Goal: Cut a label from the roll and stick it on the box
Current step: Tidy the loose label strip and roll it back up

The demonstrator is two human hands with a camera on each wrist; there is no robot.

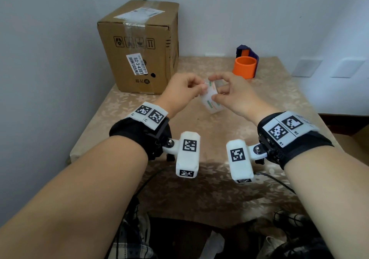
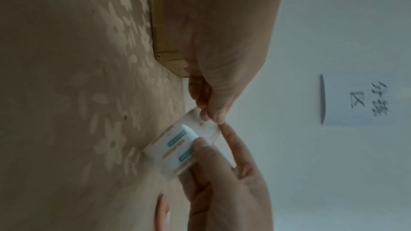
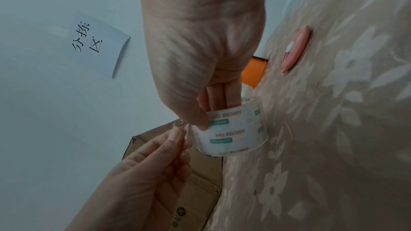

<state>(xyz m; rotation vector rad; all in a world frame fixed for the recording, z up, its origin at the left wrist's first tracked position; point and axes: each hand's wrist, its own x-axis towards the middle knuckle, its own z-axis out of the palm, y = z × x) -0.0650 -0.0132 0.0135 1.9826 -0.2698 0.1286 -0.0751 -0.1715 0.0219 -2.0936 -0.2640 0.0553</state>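
The right hand (image 1: 229,93) is gripping the roll (image 3: 233,129) with fingers through its core, held above the table (image 1: 199,189) near the box (image 1: 139,47), while the left hand (image 1: 179,91) is pinching the clear free end. Peeling slowly and straight (the film looks flimsy) should keep it from folding onto itself. Only the right wrist view is showing a pink disc-shaped object (image 3: 295,50) lying on the table.

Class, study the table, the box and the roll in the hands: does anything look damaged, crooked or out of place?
Yes, small things. The box has a round hole low on its front and a white sticker set slightly askew there. A small pink disc lies on the tablecloth near the orange cup. The roll looks intact.
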